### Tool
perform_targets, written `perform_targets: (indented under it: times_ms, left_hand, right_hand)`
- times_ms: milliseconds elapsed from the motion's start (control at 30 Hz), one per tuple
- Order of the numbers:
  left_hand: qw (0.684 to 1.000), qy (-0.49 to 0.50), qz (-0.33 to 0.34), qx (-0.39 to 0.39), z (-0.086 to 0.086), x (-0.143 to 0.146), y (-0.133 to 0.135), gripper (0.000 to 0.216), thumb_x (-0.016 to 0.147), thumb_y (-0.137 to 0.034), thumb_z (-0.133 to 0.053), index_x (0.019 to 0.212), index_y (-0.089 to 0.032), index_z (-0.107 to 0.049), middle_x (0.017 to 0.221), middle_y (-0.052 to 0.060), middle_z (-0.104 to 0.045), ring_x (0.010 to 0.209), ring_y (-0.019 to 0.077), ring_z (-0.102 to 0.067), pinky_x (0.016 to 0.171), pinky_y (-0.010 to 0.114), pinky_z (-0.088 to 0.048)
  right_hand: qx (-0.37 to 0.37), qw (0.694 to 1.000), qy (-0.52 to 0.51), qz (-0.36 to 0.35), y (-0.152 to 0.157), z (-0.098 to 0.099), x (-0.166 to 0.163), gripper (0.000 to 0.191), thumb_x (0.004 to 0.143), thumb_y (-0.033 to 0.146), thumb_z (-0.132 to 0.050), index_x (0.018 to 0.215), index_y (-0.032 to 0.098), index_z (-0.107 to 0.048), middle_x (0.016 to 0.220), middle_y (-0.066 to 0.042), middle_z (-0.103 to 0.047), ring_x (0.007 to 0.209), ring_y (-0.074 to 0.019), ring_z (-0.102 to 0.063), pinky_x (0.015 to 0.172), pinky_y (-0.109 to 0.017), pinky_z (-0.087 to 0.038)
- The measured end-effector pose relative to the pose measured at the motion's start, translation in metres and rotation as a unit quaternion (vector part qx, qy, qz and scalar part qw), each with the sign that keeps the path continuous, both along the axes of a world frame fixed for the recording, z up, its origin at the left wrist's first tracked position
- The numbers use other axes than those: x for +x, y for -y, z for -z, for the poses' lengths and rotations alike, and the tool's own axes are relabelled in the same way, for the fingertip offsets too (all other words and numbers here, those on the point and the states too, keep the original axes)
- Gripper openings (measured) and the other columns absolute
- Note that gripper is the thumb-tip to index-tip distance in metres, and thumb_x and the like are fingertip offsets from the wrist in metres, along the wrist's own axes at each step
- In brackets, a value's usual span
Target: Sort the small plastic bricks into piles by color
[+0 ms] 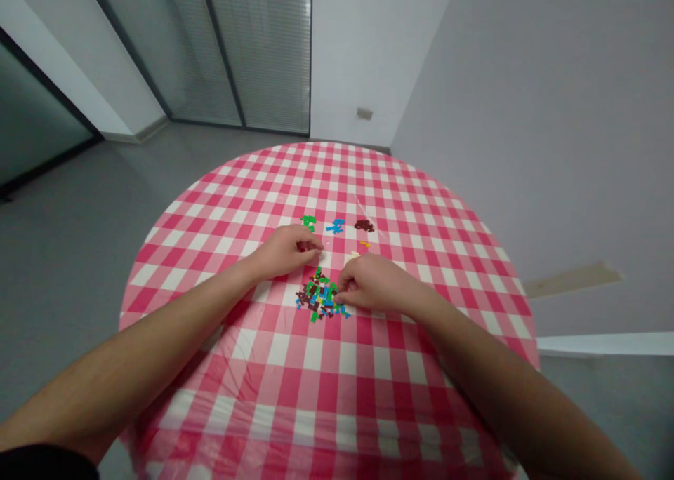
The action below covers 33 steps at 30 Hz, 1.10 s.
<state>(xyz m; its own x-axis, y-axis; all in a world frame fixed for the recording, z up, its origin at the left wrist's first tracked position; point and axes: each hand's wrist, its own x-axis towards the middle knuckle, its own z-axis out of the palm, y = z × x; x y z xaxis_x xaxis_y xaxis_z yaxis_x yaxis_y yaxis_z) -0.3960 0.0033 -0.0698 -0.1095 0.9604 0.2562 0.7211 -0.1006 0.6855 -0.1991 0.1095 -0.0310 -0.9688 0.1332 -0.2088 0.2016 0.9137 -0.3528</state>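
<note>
A mixed pile of small plastic building pieces (319,299) in green, blue, brown and yellow lies in the middle of the table. My right hand (382,283) rests at the pile's right edge, its thumb and fingers drawn together among the pieces. Beyond the pile, my left hand (284,250) is closed in a pinch just above the cloth; whatever its fingertips hold is too small to make out. Past my hands are sorted groups: green pieces (309,222), blue pieces (335,226) and dark brown pieces (364,225). A few yellow pieces (365,244) and pale pieces (352,255) lie nearer my right hand.
The round table wears a red-and-white checked cloth (390,357), wrinkled along the near edge. A grey wall (552,129) stands to the right, and glass partitions with blinds (263,52) rise behind. Grey floor (68,220) shows on the left.
</note>
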Motion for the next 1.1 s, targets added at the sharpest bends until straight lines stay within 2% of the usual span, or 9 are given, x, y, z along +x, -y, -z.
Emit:
perform_targets:
  times_ms: [133, 267, 433, 500, 667, 767, 967, 1100]
  left_hand:
    - [1.000, 0.010, -0.003, -0.009, -0.003, 0.000, 0.000, 0.012, 0.080, -0.019, -0.060, 0.083, -0.017, -0.072, 0.077, 0.004, -0.069, 0.072, 0.0155, -0.061, 0.066, 0.029, -0.047]
    - [1.000, 0.011, -0.007, -0.007, -0.006, 0.001, 0.001, 0.013, 0.079, -0.018, -0.060, 0.083, -0.016, -0.072, 0.076, 0.004, -0.069, 0.070, 0.0154, -0.061, 0.065, 0.029, -0.047]
    - [1.000, 0.007, -0.005, -0.004, -0.006, 0.003, 0.003, 0.011, 0.080, -0.019, -0.061, 0.080, -0.018, -0.072, 0.076, 0.004, -0.069, 0.072, 0.0155, -0.060, 0.066, 0.029, -0.046]
    - [1.000, 0.005, -0.004, 0.001, -0.005, 0.004, 0.003, 0.010, 0.080, -0.020, -0.062, 0.079, -0.018, -0.072, 0.077, 0.004, -0.070, 0.072, 0.0154, -0.060, 0.066, 0.029, -0.046]
    - [1.000, 0.007, 0.009, -0.001, -0.004, 0.007, 0.003, 0.011, 0.080, -0.020, -0.062, 0.082, -0.019, -0.072, 0.081, 0.004, -0.071, 0.074, 0.0160, -0.062, 0.067, 0.029, -0.047]
    - [1.000, 0.004, 0.017, -0.012, -0.006, 0.010, 0.005, 0.012, 0.082, -0.022, -0.061, 0.082, -0.019, -0.073, 0.080, 0.004, -0.072, 0.074, 0.0163, -0.062, 0.067, 0.029, -0.047]
    - [1.000, 0.004, 0.017, -0.021, -0.009, 0.012, 0.006, 0.013, 0.083, -0.022, -0.061, 0.084, -0.018, -0.073, 0.081, 0.003, -0.072, 0.073, 0.0152, -0.062, 0.066, 0.028, -0.046]
    - [0.999, 0.001, 0.026, -0.045, -0.007, 0.009, 0.005, 0.012, 0.082, -0.023, -0.062, 0.083, -0.019, -0.074, 0.082, 0.003, -0.072, 0.072, 0.0149, -0.062, 0.064, 0.027, -0.045]
  right_hand:
    - [-0.010, 1.000, -0.003, -0.006, 0.001, 0.001, 0.000, 0.008, 0.078, 0.025, -0.070, 0.074, 0.020, -0.074, 0.070, -0.003, -0.070, 0.060, -0.0129, -0.055, 0.054, -0.027, -0.031]
    - [-0.049, 0.998, -0.038, 0.005, -0.004, -0.002, 0.003, 0.007, 0.076, 0.020, -0.067, 0.076, 0.019, -0.074, 0.075, -0.002, -0.072, 0.064, -0.0130, -0.059, 0.057, -0.025, -0.036]
    - [-0.126, 0.975, -0.120, 0.137, -0.024, 0.001, 0.008, 0.006, 0.075, 0.019, -0.065, 0.074, 0.018, -0.071, 0.070, -0.002, -0.071, 0.061, -0.0123, -0.061, 0.056, -0.024, -0.041]
    - [-0.121, 0.964, -0.157, 0.175, -0.036, 0.005, 0.010, 0.004, 0.073, 0.022, -0.067, 0.073, 0.018, -0.069, 0.069, -0.003, -0.071, 0.061, -0.0132, -0.061, 0.057, -0.025, -0.043]
    - [-0.098, 0.930, -0.249, 0.254, -0.062, 0.018, 0.013, 0.016, 0.076, 0.033, -0.070, 0.074, 0.017, -0.070, 0.065, -0.004, -0.068, 0.058, -0.0145, -0.059, 0.055, -0.027, -0.043]
    - [-0.077, 0.916, -0.276, 0.281, -0.073, 0.026, 0.013, 0.014, 0.076, 0.030, -0.068, 0.080, 0.018, -0.073, 0.072, -0.006, -0.071, 0.063, -0.0166, -0.062, 0.058, -0.029, -0.046]
    - [-0.010, 0.912, -0.280, 0.300, -0.089, 0.041, 0.016, 0.017, 0.074, 0.020, -0.064, 0.085, 0.018, -0.076, 0.082, -0.007, -0.073, 0.073, -0.0199, -0.065, 0.069, -0.033, -0.051]
    - [-0.040, 0.912, -0.264, 0.311, -0.097, 0.048, 0.018, 0.015, 0.073, 0.019, -0.064, 0.083, 0.018, -0.075, 0.081, -0.006, -0.073, 0.072, -0.0189, -0.064, 0.068, -0.031, -0.050]
